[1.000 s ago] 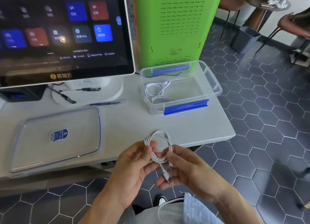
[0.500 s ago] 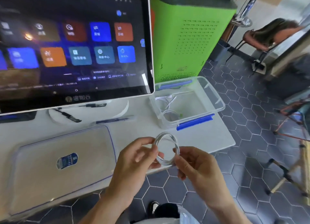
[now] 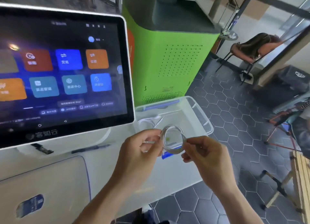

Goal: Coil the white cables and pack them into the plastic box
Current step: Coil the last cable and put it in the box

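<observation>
A white cable wound into a small round coil (image 3: 180, 150) hangs in the air between my hands, over the near edge of the clear plastic box (image 3: 202, 116). My left hand (image 3: 139, 150) pinches the coil's left side. My right hand (image 3: 203, 154) pinches its right side. The box stands open on the white table (image 3: 167, 175), with blue clips on its long sides. Another white cable (image 3: 147, 121) lies loosely coiled inside the box at its left end. The view is blurred by motion.
A large touchscreen terminal (image 3: 58, 73) stands at the left on the table. The box's lid (image 3: 42, 190) lies flat at the near left. A pen (image 3: 90, 148) lies by the screen's base. A green cabinet (image 3: 167, 59) stands behind the box. Chairs stand at the right.
The coil has been wound tight, its loose end no longer hanging down. Both hands have carried it up and forward toward the box. The camera has swung up and to the right.
</observation>
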